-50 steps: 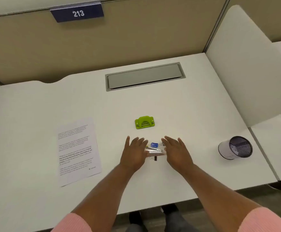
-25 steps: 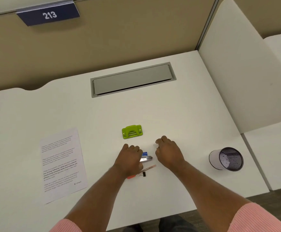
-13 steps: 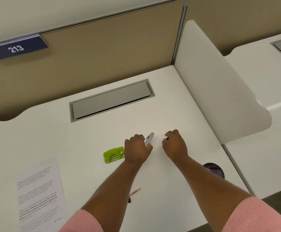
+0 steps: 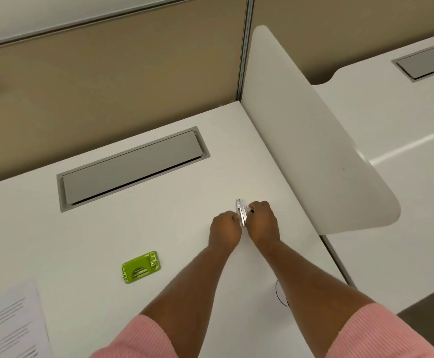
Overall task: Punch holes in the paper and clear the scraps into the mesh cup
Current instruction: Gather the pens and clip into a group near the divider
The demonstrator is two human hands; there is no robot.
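Both hands are bunched together over the right part of the tabletop (image 4: 159, 223). The left hand (image 4: 225, 229) and right hand (image 4: 262, 223) are curling their fingers around a small silver metal tool (image 4: 241, 213), which is sticking up between them. The right one is also pinching something tiny I can't make out. The green hole punch (image 4: 141, 267) is sitting well off to the left, untouched. The paper (image 4: 6, 324) is lying at the bottom-left corner. The mesh cup (image 4: 278, 293) is hiding behind the right forearm, with only a sliver of dark rim peeking out.

left hand (image 4: 225, 228), right hand (image 4: 263, 224) on tool (image 4: 241, 212)
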